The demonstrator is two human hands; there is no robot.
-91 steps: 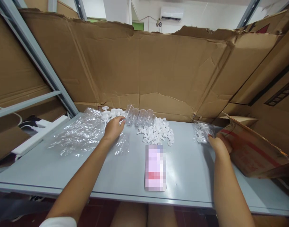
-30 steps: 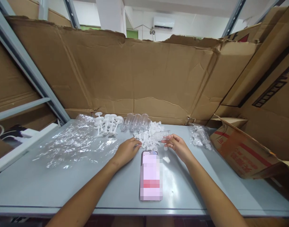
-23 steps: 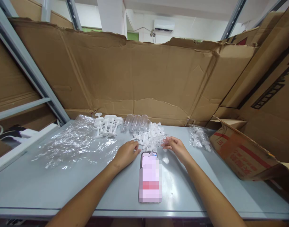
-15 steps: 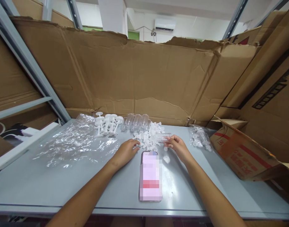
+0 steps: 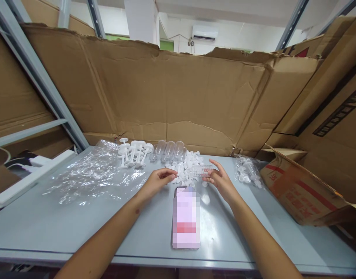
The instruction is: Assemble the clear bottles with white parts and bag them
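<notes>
Faces a cardboard wall (image 5: 180, 89), upright along the rear of a grey worktop (image 5: 131, 240). On the right side, see a printed box (image 5: 297, 190), open and tilted. On the left side, see crumpled film (image 5: 90, 174), spread flat, and beyond it a white power strip (image 5: 35, 174) with plugs in it.

Near the front edge, find 1 phone (image 5: 186, 217), lying flat, screen lit and blurred.

Holds the left hand (image 5: 156, 184) low at the left edge of the white pieces, thumb and fingertips nearly together; cannot tell whether anything is pinched there. Grips 1 clear tube (image 5: 199, 171) in the right hand (image 5: 221, 182), thumb and fingers closed on its right end, 1 finger raised. Keeps that tube roughly level, over the right part of the pile.

Near the box, see a small bag (image 5: 247, 170) with white parts inside. Against the wall's foot, see white plungers (image 5: 134, 153), bunched, and beside them at least 3 domed tubes (image 5: 168, 149). Smallest, heaped just beyond the phone: white pieces (image 5: 182, 167).
</notes>
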